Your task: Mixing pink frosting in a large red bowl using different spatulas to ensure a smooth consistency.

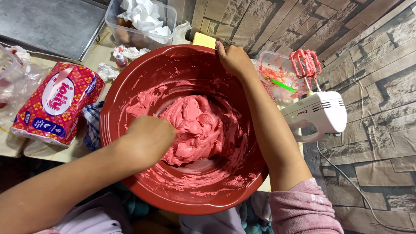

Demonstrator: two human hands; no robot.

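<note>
A large red bowl (130,82) fills the middle of the head view, holding a thick pink batter (199,125) smeared up its walls. My left hand (147,138) is inside the bowl, closed into a fist and pressed against the mass of batter; what it grips is hidden. My right hand (234,58) clasps the bowl's far rim, fingers curled over the edge.
A white hand mixer (316,113) with pink-coated beaters (305,64) lies to the right, beside a small clear container (277,73). A red printed packet (56,102) lies at left. A clear tub with crumpled paper (143,19), a small bottle (121,60) and a metal tray (47,24) stand behind.
</note>
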